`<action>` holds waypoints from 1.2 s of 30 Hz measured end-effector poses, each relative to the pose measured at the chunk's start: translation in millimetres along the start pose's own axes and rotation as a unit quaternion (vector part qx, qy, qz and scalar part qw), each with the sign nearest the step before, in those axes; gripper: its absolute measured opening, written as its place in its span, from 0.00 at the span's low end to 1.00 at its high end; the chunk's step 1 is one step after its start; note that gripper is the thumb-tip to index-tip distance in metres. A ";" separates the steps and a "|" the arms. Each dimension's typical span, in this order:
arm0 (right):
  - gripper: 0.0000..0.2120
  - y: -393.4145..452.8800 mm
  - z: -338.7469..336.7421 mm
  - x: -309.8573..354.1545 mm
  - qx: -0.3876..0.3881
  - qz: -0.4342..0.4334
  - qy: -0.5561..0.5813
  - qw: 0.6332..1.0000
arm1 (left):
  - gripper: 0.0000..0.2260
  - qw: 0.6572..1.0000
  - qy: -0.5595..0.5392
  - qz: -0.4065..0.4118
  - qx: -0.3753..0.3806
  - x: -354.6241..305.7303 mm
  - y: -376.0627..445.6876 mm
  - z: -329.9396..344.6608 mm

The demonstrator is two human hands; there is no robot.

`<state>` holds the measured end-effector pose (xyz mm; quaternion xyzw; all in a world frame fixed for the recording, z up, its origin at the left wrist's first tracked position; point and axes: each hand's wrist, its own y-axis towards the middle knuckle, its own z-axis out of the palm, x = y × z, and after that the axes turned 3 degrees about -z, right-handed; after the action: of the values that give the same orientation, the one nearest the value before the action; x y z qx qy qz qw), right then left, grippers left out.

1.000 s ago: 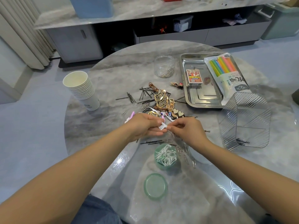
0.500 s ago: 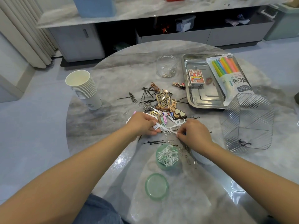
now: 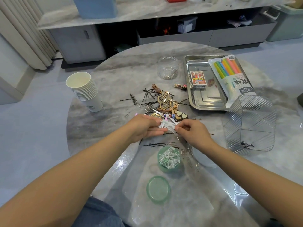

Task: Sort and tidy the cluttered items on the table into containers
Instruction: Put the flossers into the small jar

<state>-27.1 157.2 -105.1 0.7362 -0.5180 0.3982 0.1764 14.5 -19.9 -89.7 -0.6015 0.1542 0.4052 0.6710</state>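
Hands: left hand (image 3: 144, 126) and right hand (image 3: 193, 133) meet mid-table over a bunch of white floss picks (image 3: 167, 126)
Left fingers: curled under and round the bunch's left end, holding it; thumb side hidden
Right fingers: thumb and forefinger pinch the bunch's right end, other fingers loosely curled
Why held so: looks like squaring loose picks into one bundle before dropping them
Destination: green jar (image 3: 168, 158) sits just near of the hands, already part full of the same picks; its lid (image 3: 158, 189) lies off, nearer still
Bunch axis: roughly left-right, splayed; which end is handle or head I cannot tell
Unsorted pile: hairpins (image 3: 147, 95) and gold clips (image 3: 164, 100) just far of the hands
Other bins: steel tray (image 3: 205, 104) far right, ribbed clear tub (image 3: 250, 125) right, clear jar (image 3: 168, 68) far
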 end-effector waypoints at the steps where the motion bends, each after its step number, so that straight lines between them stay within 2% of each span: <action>1: 0.04 0.1 -0.6 -0.1 -0.004 -0.008 -0.019 1.000 | 0.09 1.000 0.002 -0.005 0.007 0.4 -0.7 0.7; 4: 0.04 0.7 -1.2 0.4 0.009 -0.035 -0.066 0.997 | 0.06 0.999 0.037 -0.003 0.029 1.7 -2.9 2.4; 8: 0.05 0.6 -2.5 2.8 0.029 -0.036 -0.078 0.996 | 0.07 0.992 0.119 0.036 0.029 3.8 -2.1 2.7; 11: 0.06 -2.2 -4.1 4.6 -0.018 -0.039 -0.186 0.982 | 0.09 0.976 0.204 0.075 -0.014 4.1 -1.6 3.8; 13: 0.11 -4.3 -5.8 7.2 -0.040 -0.081 -0.224 0.970 | 0.09 0.961 0.256 0.098 -0.024 3.6 -2.3 4.6; 15: 0.17 -2.8 -8.7 12.4 0.000 -0.109 -0.204 0.973 | 0.08 0.941 0.313 0.130 -0.015 1.5 -6.5 6.7; 19: 0.09 -3.0 -16.9 27.1 0.110 -0.095 -0.180 0.973 | 0.07 0.888 0.413 0.204 0.008 -2.1 -23.2 13.7; 21: 0.11 -5.2 -22.2 30.5 0.133 -0.091 -0.150 0.975 | 0.07 0.872 0.432 0.231 -0.001 -2.6 -30.0 15.3; 29: 0.10 -22.1 -34.5 48.3 0.162 -0.076 -0.003 0.984 | 0.08 0.870 0.407 0.278 -0.015 -8.2 -55.2 14.6; 33: 0.09 -27.2 -30.4 54.6 0.130 -0.093 0.022 0.987 | 0.09 0.852 0.409 0.322 -0.056 -9.4 -68.7 11.8; 36: 0.09 -29.2 -27.0 53.8 0.150 -0.105 0.046 0.982 | 0.09 0.852 0.408 0.323 -0.054 -8.0 -78.7 8.7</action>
<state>-3.7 153.6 -42.4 0.7855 -0.3630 0.4845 0.1286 64.5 -10.6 -28.5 -0.6642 0.5776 0.3249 0.3460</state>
